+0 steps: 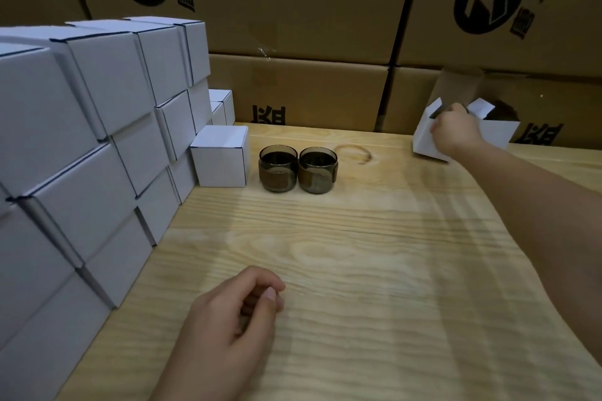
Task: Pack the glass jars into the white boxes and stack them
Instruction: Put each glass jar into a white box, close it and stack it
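Two dark smoky glass jars stand side by side on the wooden table, the left jar (278, 168) touching the right jar (318, 170). A single shut white box (221, 156) sits just left of them. At the far right my right hand (456, 132) grips the rim of an open white box (426, 137), which tilts with its flaps up. My left hand (234, 309) rests on the table near the front, fingers loosely curled, holding nothing.
A tall stack of shut white boxes (97, 127) fills the left side of the table (358, 254). Large brown printed cartons (309, 19) wall off the back. Another open white box (495, 130) stands behind my right hand.
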`<action>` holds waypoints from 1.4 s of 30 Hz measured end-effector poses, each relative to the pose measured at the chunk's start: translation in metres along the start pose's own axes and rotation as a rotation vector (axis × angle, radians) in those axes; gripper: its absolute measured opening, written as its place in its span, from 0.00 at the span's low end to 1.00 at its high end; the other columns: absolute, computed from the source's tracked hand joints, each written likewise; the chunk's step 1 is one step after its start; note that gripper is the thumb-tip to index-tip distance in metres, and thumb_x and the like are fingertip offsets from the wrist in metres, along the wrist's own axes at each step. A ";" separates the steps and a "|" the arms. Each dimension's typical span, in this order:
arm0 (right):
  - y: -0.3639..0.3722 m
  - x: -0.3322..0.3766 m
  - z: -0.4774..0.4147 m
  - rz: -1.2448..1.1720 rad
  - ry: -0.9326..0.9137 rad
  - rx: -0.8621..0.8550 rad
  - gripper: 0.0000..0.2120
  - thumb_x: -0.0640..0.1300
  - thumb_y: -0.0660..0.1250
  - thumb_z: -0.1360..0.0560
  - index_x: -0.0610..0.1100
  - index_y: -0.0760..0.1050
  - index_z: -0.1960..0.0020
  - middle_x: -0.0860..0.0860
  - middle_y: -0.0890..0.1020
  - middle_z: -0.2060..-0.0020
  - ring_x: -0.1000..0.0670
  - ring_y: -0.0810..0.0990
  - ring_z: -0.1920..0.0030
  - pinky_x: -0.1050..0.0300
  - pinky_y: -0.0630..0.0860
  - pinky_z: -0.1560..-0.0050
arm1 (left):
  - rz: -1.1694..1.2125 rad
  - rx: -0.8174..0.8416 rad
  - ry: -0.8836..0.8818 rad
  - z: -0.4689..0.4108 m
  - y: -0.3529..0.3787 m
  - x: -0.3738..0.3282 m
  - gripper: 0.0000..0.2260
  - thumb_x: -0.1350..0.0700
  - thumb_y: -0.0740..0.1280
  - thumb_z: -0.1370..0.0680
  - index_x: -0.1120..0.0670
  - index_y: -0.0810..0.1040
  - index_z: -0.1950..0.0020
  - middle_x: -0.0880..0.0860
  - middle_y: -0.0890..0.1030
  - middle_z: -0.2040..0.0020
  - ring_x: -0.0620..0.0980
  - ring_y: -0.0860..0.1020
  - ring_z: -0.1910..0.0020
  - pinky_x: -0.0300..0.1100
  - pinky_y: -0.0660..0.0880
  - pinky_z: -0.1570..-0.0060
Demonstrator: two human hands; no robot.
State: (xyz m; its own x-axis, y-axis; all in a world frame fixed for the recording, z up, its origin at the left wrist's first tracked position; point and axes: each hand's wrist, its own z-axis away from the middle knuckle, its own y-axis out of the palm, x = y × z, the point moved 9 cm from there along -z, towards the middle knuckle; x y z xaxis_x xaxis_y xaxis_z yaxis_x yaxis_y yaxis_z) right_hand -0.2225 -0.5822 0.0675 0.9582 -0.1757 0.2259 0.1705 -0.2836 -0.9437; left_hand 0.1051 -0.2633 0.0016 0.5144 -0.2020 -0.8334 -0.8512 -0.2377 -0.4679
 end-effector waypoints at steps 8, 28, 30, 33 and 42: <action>-0.057 0.049 0.131 -0.119 -0.201 -0.243 0.12 0.36 0.56 0.22 0.34 0.76 0.45 0.38 0.72 0.41 0.39 0.68 0.40 0.46 0.67 0.40 | 0.014 0.015 0.002 -0.002 0.001 0.005 0.11 0.61 0.68 0.25 0.43 0.77 0.57 0.44 0.82 0.61 0.40 0.79 0.60 0.27 0.71 0.62; -0.071 0.147 0.408 -0.364 -0.751 -0.487 0.10 0.38 0.59 0.28 0.35 0.76 0.62 0.41 0.78 0.61 0.41 0.75 0.63 0.49 0.72 0.67 | 0.242 0.161 0.118 -0.005 0.014 -0.005 0.47 0.57 0.73 0.27 0.37 0.41 0.24 0.48 0.73 0.38 0.39 0.78 0.47 0.28 0.73 0.52; -0.079 0.135 0.401 -0.464 -0.712 -0.549 0.06 0.37 0.63 0.27 0.35 0.78 0.59 0.40 0.78 0.58 0.41 0.75 0.60 0.48 0.73 0.64 | 0.250 0.174 0.133 -0.005 0.014 -0.007 0.49 0.56 0.75 0.31 0.31 0.43 0.27 0.48 0.74 0.40 0.40 0.78 0.47 0.31 0.74 0.52; -0.084 0.117 0.376 -0.517 -0.586 -0.569 0.08 0.36 0.68 0.26 0.38 0.81 0.48 0.38 0.76 0.50 0.41 0.73 0.53 0.50 0.74 0.55 | 0.277 0.195 0.161 -0.004 0.013 -0.010 0.50 0.55 0.78 0.33 0.26 0.47 0.30 0.48 0.74 0.41 0.38 0.77 0.46 0.30 0.75 0.55; -0.049 0.076 0.337 -0.915 -0.272 -0.352 0.09 0.35 0.61 0.23 0.41 0.79 0.53 0.51 0.70 0.49 0.64 0.70 0.50 0.74 0.68 0.56 | 0.184 0.224 0.184 0.001 0.014 -0.018 0.44 0.52 0.77 0.32 0.24 0.52 0.31 0.34 0.60 0.31 0.51 0.67 0.30 0.57 0.72 0.37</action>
State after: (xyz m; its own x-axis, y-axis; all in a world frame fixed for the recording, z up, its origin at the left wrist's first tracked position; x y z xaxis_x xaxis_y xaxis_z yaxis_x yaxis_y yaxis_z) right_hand -0.0810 -0.2640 0.0493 0.5216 0.4554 0.7214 0.8289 -0.4709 -0.3020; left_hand 0.0839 -0.2621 0.0098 0.3429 -0.3948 -0.8524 -0.9225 0.0294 -0.3848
